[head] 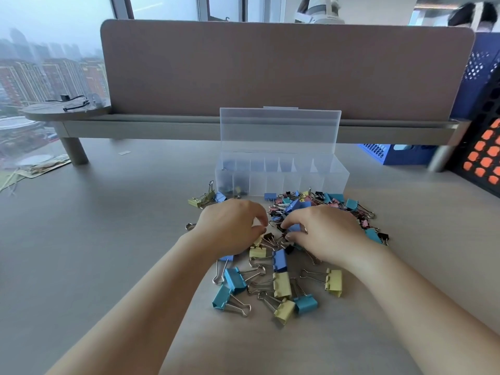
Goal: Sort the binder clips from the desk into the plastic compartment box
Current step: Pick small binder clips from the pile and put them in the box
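Observation:
A heap of binder clips [281, 282] in blue, yellow, pink and black lies on the grey desk [108, 253]. Behind it stands the clear plastic compartment box [297, 180] with its lid up; a few small clips lie in its leftmost compartments. My left hand [230, 226] hovers over the heap's left side, fingers curled down, fingertips at a small yellow clip [258, 239]. My right hand [324, 234] is on the heap's middle, thumb and fingers pinching a small blue clip [293, 228].
A pink-brown partition screen [284, 69] on a raised shelf [189, 125] stands behind the box. Blue and black perforated crates [484, 112] are at the right. Papers [40, 166] lie at the far left by the window.

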Action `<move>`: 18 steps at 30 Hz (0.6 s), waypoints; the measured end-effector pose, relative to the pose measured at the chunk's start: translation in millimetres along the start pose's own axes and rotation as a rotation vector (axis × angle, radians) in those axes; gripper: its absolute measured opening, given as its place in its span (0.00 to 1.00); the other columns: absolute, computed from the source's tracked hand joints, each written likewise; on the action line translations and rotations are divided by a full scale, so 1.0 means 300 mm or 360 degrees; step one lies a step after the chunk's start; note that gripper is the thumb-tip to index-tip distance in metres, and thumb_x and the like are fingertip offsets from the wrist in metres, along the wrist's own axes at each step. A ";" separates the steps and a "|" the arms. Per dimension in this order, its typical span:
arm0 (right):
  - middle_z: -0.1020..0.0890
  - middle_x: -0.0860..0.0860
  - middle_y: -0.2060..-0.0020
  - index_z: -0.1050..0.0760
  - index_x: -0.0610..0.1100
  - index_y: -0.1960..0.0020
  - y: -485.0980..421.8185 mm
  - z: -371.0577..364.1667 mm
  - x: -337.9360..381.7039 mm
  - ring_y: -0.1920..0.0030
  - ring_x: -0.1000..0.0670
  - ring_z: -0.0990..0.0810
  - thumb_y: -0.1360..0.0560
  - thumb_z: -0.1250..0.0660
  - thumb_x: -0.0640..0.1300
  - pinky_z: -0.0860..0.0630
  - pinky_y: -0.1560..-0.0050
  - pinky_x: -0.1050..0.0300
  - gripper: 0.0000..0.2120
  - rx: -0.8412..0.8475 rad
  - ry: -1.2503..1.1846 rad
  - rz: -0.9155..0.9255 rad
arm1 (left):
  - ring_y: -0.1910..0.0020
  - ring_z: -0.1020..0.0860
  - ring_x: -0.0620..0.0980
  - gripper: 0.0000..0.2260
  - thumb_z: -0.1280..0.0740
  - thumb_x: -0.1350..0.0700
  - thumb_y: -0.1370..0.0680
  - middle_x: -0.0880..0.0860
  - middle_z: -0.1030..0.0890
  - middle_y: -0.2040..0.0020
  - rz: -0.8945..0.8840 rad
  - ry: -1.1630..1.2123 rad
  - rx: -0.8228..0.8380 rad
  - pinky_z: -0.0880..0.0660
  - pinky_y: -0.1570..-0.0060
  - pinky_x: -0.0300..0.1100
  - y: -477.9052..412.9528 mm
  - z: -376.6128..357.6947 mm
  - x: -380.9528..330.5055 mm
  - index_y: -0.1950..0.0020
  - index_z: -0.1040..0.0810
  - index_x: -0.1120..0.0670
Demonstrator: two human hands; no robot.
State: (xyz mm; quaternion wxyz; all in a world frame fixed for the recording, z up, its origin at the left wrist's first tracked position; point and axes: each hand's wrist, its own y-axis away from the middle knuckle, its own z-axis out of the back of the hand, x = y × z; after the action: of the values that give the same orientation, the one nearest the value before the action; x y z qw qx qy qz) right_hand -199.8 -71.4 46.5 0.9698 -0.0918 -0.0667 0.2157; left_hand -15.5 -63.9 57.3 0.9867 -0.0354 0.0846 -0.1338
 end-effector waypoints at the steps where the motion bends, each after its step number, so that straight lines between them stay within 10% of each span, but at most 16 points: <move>1: 0.20 0.56 0.52 0.24 0.60 0.41 0.001 0.005 -0.001 0.52 0.53 0.24 0.23 0.37 0.56 0.35 0.65 0.60 0.12 0.0005 0.0008 -0.0007 | 0.56 0.29 0.45 0.09 0.39 0.45 0.21 0.43 0.29 0.60 0.0002 -0.0004 -0.0003 0.30 0.60 0.40 0.002 0.000 -0.007 0.42 0.24 0.40; 9: 0.19 0.54 0.50 0.23 0.57 0.42 0.013 0.018 0.021 0.49 0.49 0.22 0.23 0.38 0.50 0.25 0.57 0.56 0.11 0.0056 0.0021 -0.0056 | 0.45 0.23 0.50 0.09 0.41 0.46 0.21 0.45 0.21 0.43 0.0136 -0.0087 -0.0108 0.33 0.59 0.41 0.005 -0.045 -0.055 0.43 0.23 0.40; 18: 0.20 0.53 0.56 0.25 0.51 0.48 0.002 -0.011 0.035 0.55 0.49 0.22 0.24 0.37 0.51 0.36 0.69 0.61 0.07 0.0077 0.0002 -0.0097 | 0.46 0.23 0.47 0.13 0.41 0.52 0.21 0.43 0.22 0.45 0.0115 -0.0064 -0.0088 0.32 0.61 0.40 0.002 -0.029 -0.042 0.40 0.26 0.37</move>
State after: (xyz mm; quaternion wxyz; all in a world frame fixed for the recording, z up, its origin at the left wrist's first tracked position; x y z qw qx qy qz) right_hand -190.0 -66.9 44.0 0.9779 -0.0663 -0.0635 0.1877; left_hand -28.7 -60.4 50.5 0.9911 -0.0622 0.0696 -0.0951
